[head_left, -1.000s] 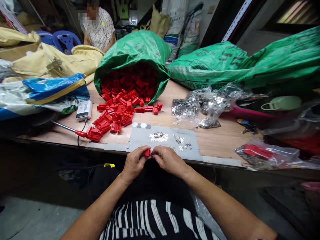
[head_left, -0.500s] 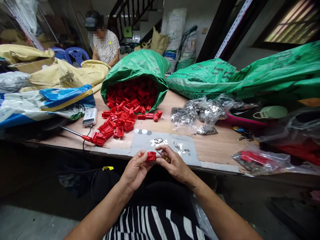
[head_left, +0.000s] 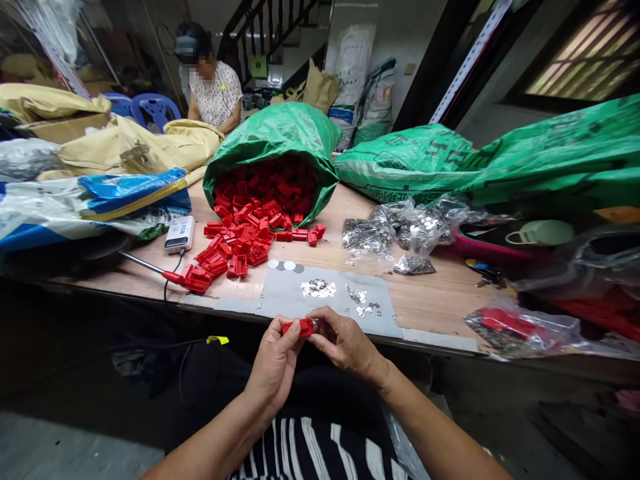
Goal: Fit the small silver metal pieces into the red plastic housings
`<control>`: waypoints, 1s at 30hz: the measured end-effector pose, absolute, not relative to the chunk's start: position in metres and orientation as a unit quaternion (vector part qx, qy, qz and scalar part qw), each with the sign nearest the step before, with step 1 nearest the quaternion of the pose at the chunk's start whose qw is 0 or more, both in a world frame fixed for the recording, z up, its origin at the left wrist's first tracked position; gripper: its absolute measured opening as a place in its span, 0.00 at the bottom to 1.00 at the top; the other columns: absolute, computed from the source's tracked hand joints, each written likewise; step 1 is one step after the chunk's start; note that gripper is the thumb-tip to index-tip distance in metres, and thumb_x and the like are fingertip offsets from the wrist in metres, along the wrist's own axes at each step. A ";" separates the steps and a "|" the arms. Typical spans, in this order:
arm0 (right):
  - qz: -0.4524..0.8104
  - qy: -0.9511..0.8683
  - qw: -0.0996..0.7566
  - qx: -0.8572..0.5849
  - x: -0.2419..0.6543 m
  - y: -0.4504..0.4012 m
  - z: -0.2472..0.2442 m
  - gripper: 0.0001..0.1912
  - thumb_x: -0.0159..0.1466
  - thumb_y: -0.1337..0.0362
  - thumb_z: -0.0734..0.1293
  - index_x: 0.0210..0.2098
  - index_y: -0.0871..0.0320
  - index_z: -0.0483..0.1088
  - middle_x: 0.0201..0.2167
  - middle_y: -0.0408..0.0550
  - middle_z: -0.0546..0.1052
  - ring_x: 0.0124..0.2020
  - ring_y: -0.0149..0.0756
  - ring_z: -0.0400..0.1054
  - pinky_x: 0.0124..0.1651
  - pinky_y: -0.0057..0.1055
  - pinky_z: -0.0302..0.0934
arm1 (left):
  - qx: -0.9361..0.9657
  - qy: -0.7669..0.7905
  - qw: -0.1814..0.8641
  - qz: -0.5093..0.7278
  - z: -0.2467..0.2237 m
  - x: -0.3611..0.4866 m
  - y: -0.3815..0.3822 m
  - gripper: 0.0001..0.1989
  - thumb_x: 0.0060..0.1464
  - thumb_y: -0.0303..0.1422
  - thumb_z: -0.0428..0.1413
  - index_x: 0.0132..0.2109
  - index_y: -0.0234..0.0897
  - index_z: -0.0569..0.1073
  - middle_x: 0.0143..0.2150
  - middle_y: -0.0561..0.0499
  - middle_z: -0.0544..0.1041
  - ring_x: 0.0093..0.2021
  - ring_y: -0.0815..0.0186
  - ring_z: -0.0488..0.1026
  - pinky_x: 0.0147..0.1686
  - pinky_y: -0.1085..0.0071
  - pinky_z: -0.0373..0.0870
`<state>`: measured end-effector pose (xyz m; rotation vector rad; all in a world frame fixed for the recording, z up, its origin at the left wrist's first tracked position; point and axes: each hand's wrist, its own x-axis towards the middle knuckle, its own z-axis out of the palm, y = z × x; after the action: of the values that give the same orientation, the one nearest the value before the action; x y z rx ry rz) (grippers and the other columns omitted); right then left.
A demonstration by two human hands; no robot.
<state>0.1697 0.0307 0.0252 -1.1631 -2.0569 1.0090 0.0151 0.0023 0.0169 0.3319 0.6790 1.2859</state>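
Observation:
My left hand [head_left: 278, 357] is closed, pinching a small red plastic part [head_left: 299, 327] between thumb and fingers just in front of the table edge. At the part's right end my right hand [head_left: 345, 340] has its thumb and fingertips drawn together. What sits between those fingertips is hidden. Beyond my hands a grey mat [head_left: 285, 300] bears a pile of small shiny metal pieces [head_left: 319, 288] and a looser scatter of metal pieces [head_left: 364, 303]. More red plastic parts [head_left: 240, 240] spill out of a green sack [head_left: 280, 130].
Clear bags of metal pieces [head_left: 370, 233] lie right of the sack. A bag with red parts [head_left: 515, 320] is at the right edge. A white power bank [head_left: 179, 235] and a rod with a red end [head_left: 150, 265] lie left. Across the table sits another person [head_left: 215, 93].
Both hands and the red part have come slightly lower and nearer to me. A thin tool with a yellow portion, visible at my right hand before, no longer shows.

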 end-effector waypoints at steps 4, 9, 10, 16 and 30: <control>0.376 -0.777 0.259 -0.434 0.174 0.032 0.018 0.13 0.62 0.59 0.66 0.45 0.53 0.64 0.25 0.39 0.69 0.25 0.31 0.62 0.29 0.27 0.55 | 0.154 0.314 0.743 0.570 0.013 0.015 0.003 0.10 0.49 0.30 0.63 0.30 0.34 0.67 0.31 0.53 0.78 0.35 0.72 0.76 0.43 0.74 0.70; 0.333 -0.756 0.268 -0.495 0.200 0.070 0.022 0.12 0.63 0.59 0.65 0.45 0.55 0.66 0.29 0.42 0.72 0.29 0.32 0.66 0.33 0.28 0.58 | 0.146 0.338 0.745 0.556 0.012 0.005 0.009 0.11 0.48 0.29 0.64 0.36 0.35 0.68 0.34 0.50 0.80 0.38 0.67 0.78 0.49 0.70 0.69; 0.285 -0.753 0.269 -0.529 0.208 0.080 0.022 0.09 0.64 0.61 0.63 0.43 0.55 0.67 0.31 0.44 0.73 0.32 0.34 0.67 0.35 0.29 0.59 | 0.146 0.344 0.743 0.555 0.012 0.003 0.010 0.14 0.48 0.28 0.64 0.39 0.36 0.67 0.34 0.50 0.80 0.38 0.66 0.79 0.50 0.69 0.69; 0.142 -0.787 0.134 -0.585 0.229 0.112 0.018 0.06 0.63 0.68 0.63 0.38 0.56 0.71 0.39 0.48 0.75 0.40 0.38 0.69 0.41 0.31 0.58 | 0.132 0.360 0.744 0.548 0.014 -0.003 0.011 0.26 0.47 0.27 0.64 0.51 0.37 0.63 0.36 0.50 0.80 0.38 0.64 0.79 0.53 0.64 0.67; 0.098 -0.792 0.082 -0.597 0.217 0.125 0.020 0.06 0.64 0.66 0.63 0.39 0.54 0.71 0.41 0.46 0.75 0.42 0.37 0.69 0.39 0.28 0.56 | 0.113 0.344 0.773 0.521 0.012 -0.006 0.013 0.22 0.53 0.25 0.59 0.55 0.35 0.67 0.42 0.46 0.77 0.41 0.64 0.76 0.47 0.62 0.73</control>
<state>0.2165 0.1254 0.0202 -1.7834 -2.3661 0.2914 -0.0060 0.0126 0.0120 0.2447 0.7460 1.1298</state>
